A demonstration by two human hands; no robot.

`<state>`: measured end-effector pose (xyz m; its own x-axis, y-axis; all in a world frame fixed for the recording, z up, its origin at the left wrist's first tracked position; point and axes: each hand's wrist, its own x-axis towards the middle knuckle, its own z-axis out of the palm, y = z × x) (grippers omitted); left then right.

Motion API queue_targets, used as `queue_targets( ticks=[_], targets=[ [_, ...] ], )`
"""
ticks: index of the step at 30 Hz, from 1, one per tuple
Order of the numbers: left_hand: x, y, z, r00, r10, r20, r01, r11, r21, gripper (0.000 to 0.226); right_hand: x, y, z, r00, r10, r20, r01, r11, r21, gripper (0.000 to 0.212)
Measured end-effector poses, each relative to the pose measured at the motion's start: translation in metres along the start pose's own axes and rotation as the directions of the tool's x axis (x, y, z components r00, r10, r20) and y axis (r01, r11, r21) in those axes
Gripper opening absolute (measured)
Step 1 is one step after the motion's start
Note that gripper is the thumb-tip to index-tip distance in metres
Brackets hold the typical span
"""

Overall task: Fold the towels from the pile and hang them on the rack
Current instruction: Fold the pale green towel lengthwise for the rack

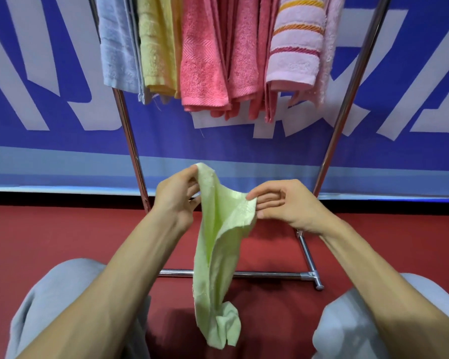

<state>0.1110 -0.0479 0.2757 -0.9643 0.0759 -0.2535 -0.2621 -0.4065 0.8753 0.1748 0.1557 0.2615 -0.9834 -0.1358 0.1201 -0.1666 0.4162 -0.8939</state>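
Note:
A light green towel point(217, 257) hangs crumpled in the air in front of me, its lower end bunched just above the floor. My left hand point(178, 198) pinches its top left corner. My right hand point(283, 203) pinches the upper edge a little to the right. Behind them stands the metal rack point(131, 141), its top bar out of view. On it hang several folded towels: a pale blue one point(117, 45), a yellow one point(156, 45), pink ones point(205, 55) and a striped pink one point(296, 45).
The rack's base bar point(270, 274) lies on the red floor point(49, 237) just beyond the green towel. A blue and white banner point(49, 73) covers the wall behind. My knees in grey trousers point(62, 294) frame the bottom corners.

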Motion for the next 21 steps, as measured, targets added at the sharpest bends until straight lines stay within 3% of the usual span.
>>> queue_targets(
  ticks=[3, 8, 13, 18, 21],
  targets=[
    [-0.003, -0.009, 0.006, 0.998, 0.055, -0.024, -0.052, 0.994, 0.097, 0.006, 0.004, 0.003, 0.008, 0.989, -0.059, -0.134, 0.012, 0.944, -0.330, 0.029],
    [-0.005, -0.016, 0.011, 0.996, 0.082, 0.033, -0.086, 0.985, 0.148, 0.008, 0.005, 0.010, 0.003, 0.961, -0.192, -0.200, 0.078, 0.879, -0.470, 0.021],
    [-0.011, -0.025, 0.017, 0.982, 0.097, 0.164, -0.141, 0.950, 0.280, 0.018, 0.000, 0.004, 0.004, 0.845, -0.439, -0.306, 0.276, 0.847, -0.454, 0.019],
    [-0.016, -0.035, 0.024, 0.960, 0.073, 0.272, -0.163, 0.931, 0.326, 0.024, 0.001, 0.004, 0.008, 0.856, -0.406, -0.320, 0.273, 0.881, -0.386, 0.005],
    [-0.018, -0.039, 0.025, 0.936, 0.043, 0.349, -0.169, 0.926, 0.339, 0.029, 0.003, 0.006, 0.014, 0.864, -0.332, -0.378, 0.204, 0.918, -0.340, 0.007]
  ],
)
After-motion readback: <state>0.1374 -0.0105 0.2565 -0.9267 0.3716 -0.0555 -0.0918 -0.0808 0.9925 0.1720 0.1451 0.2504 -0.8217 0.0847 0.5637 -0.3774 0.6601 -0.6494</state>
